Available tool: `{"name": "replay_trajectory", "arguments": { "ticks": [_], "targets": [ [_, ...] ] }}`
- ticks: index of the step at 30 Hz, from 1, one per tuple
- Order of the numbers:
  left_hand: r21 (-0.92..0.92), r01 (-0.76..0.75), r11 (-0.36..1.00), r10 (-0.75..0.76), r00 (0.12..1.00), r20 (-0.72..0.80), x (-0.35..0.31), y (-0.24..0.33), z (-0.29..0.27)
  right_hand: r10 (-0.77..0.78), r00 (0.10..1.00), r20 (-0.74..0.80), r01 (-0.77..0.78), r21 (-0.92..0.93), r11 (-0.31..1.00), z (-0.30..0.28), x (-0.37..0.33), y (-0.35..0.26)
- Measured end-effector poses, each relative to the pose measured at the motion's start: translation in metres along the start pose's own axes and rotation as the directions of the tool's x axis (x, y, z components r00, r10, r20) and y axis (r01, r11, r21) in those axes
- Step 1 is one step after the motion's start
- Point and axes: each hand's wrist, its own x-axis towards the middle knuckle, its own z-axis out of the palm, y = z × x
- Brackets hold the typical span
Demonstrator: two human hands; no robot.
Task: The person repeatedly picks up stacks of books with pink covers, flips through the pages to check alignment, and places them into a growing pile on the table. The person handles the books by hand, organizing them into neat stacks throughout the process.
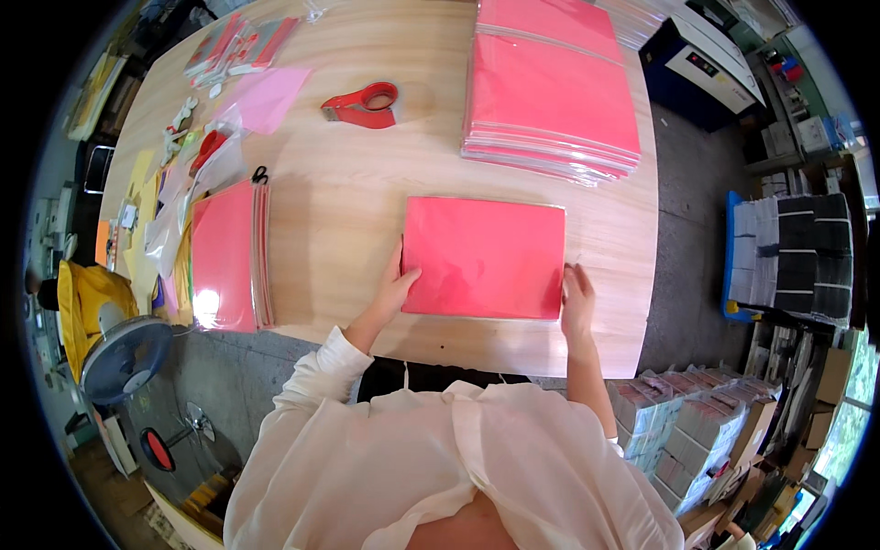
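Note:
A flat pink packet [484,258] with a clear, shiny plastic edge lies in front of me near the table's front edge. My left hand [396,286] grips its left side, thumb on top and fingers partly hidden at the edge. At the right side, my right hand [577,293] is closed against the packet's edge, its fingertips partly hidden. Farther back on the right stands a tall stack of similar pink packets [550,92]. To my left, another pink stack [223,261] lies near the front edge.
A red tape dispenser [367,105] rests at the table's middle back. Black-handled scissors [260,174], a pink sheet [266,99], crumpled clear plastic [170,229] and wrapped packs [240,48] lie left. A fan [126,357] stands beyond the left edge; bundled stacks [692,426] stand at the right.

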Motion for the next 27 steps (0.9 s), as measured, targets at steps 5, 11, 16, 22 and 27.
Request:
{"name": "replay_trajectory", "arguments": {
  "ticks": [5, 11, 16, 22, 27],
  "targets": [
    [-0.214, 0.148, 0.966, -0.132, 0.987, 0.087, 0.006, 0.013, 0.011, 0.022, 1.000, 0.023, -0.016, -0.204, 0.979, 0.002, 0.022, -0.013],
    [-0.215, 0.114, 0.970, -0.092, 0.990, 0.106, 0.049, 0.010, 0.039, -0.018, 0.998, -0.060, 0.012, -0.100, 0.995, -0.012, 0.068, -0.020],
    [-0.210, 0.084, 0.974, -0.057, 0.990, 0.131, 0.092, 0.017, 0.077, -0.070, 0.993, -0.099, 0.058, -0.119, 0.991, -0.025, 0.106, -0.042],
    [-0.110, -0.005, 0.994, 0.017, 0.993, 0.113, 0.107, -0.016, 0.073, -0.137, 0.987, -0.088, 0.102, -0.320, 0.942, -0.014, 0.118, -0.045],
    [-0.174, -0.109, 0.979, 0.079, 0.982, -0.170, 0.081, -0.002, 0.057, -0.690, 0.721, -0.060, 0.265, -0.897, 0.355, -0.030, 0.134, -0.026]
  ]
}}
